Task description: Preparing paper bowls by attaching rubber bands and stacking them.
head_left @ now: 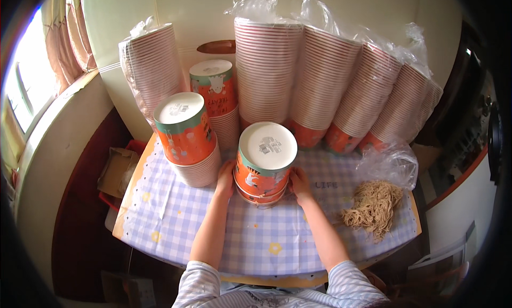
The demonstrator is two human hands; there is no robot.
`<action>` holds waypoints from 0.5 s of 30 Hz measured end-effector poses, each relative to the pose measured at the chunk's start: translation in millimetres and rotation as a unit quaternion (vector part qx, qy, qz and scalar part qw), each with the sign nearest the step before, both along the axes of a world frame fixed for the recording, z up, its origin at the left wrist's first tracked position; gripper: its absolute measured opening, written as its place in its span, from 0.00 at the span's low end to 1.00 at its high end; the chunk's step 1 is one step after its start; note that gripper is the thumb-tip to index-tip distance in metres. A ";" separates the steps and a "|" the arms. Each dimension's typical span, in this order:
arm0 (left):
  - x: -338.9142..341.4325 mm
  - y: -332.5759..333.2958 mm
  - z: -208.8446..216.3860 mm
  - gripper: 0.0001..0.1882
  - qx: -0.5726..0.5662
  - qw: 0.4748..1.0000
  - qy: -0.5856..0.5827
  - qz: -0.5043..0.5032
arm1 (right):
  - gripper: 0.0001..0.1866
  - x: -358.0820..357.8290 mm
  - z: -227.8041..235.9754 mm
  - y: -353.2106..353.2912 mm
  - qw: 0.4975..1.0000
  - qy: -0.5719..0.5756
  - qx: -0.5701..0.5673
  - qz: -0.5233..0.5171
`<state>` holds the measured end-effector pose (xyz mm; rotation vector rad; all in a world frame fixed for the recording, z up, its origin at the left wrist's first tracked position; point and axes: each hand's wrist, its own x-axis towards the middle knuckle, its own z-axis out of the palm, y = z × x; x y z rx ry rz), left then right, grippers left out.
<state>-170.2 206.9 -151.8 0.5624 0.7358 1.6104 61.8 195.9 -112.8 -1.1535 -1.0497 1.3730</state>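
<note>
A short stack of orange paper buckets point(261, 180) stands upside down on the table in front of me, its white bottom facing up below a green band. Thin cord handles show near its lower rims. My left hand point(226, 179) grips the stack's left side low down, and my right hand point(300, 184) holds the opposite side. Some fingers are hidden behind the buckets. Just left of my left hand is a taller stack of nested, upturned paper buckets point(185, 140). Behind that rises another such stack point(216, 94).
Tall plastic-wrapped bucket stacks point(268, 68) line the table's back, one point(152, 68) at the far left. A heap of tan cords point(375, 204) and a crumpled clear bag point(392, 164) lie at the right. A checked cloth point(256, 241) covers the table. A cardboard box point(116, 172) sits left.
</note>
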 end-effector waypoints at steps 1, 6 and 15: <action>-1.2 0.1 -2.3 0.10 -0.005 1.000 -0.002 0.003 | 0.07 -1.3 -3.9 -1.3 1.000 -0.002 -0.005 0.003; 3.4 -0.9 4.6 0.10 -0.016 0.995 0.084 0.058 | 0.08 -2.6 -24.7 0.7 0.997 -0.022 0.055 -0.053; -1.4 -2.3 0.0 0.10 -0.047 0.989 0.118 0.073 | 0.10 -3.0 -26.4 -7.6 0.996 -0.018 0.075 -0.035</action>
